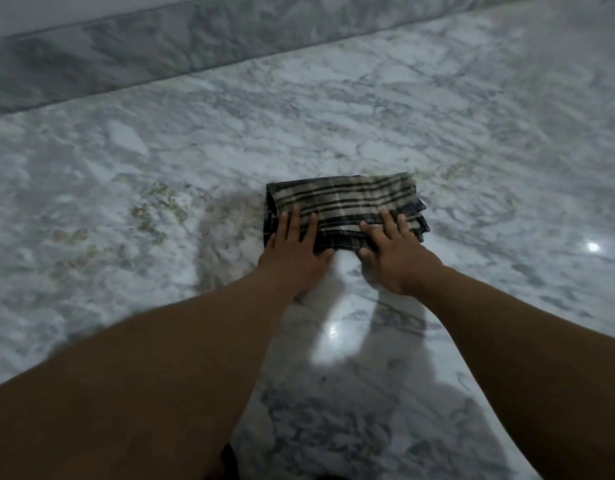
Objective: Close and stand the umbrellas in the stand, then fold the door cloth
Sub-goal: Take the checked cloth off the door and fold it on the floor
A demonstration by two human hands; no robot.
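Under both palms, on the white-and-grey veined marble floor (437,116): the beige-and-black striped door cloth (347,199), already folded into a compact multi-layer rectangle. Left hand (294,247) lies flat on the cloth's left near corner, fingers (292,220) straight and slightly spread, pressing, not gripping. Right hand (390,251) does the same on the right near part, its fingers (389,220) straight, apart, tips on the fabric. Nothing pinched or curled round by either hand.

Step in hand, by my read: the last one, flattening or creasing the folded cloth. No umbrellas or stand in view, so can't confirm that part is done.

Far edge of the cloth, beyond the fingertips, looks neat; right end past the right fingers shows staggered layers, slightly misaligned.

Next move likely needs either one more fold or just squaring up those right-end layers, then lifting off without dragging the stack. Grey marble skirting (160,46) runs well beyond the fingertips.
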